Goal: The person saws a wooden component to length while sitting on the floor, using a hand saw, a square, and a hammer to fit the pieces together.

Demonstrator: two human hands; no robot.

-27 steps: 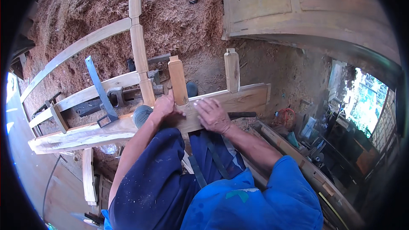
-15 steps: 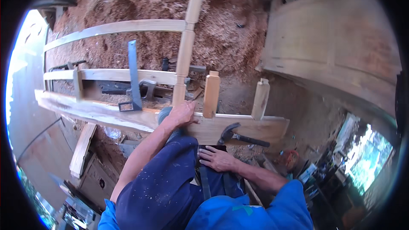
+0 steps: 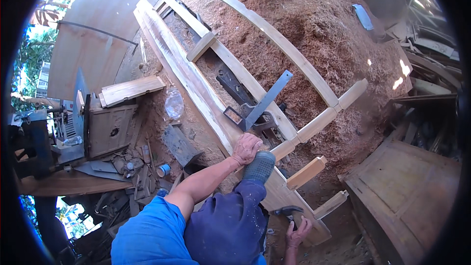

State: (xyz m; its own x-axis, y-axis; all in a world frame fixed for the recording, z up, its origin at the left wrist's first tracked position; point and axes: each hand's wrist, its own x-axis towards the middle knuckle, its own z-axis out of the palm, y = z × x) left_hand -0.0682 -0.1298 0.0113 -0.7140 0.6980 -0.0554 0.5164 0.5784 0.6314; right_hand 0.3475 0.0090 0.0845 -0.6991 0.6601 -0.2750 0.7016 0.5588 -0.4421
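Observation:
A long wooden plank (image 3: 191,86) runs diagonally, with my shoe (image 3: 259,167) on it. My left hand (image 3: 247,148) presses down beside the shoe, fingers curled; what lies under them is hidden. Just beyond it lies a try square (image 3: 269,100) with a bluish blade. Near the plank's right end, my right hand (image 3: 298,233) closes around the handle of a claw hammer (image 3: 288,210). A notched post (image 3: 319,120) and two short wooden pieces, one nearer (image 3: 306,172) and one farther right (image 3: 331,205), stand out from the plank.
Two rails, one curved (image 3: 274,34) and one straight (image 3: 245,73), join the post. Sawdust (image 3: 314,29) heaps up behind. A panelled wooden door (image 3: 407,191) lies at right. Scraps, a clear plastic bag (image 3: 174,104) and a wood block (image 3: 132,92) lie at left.
The view has turned, so the plank now slants. My right hand has left my thigh and reached the hammer's handle. My left hand stays low on the plank by the shoe.

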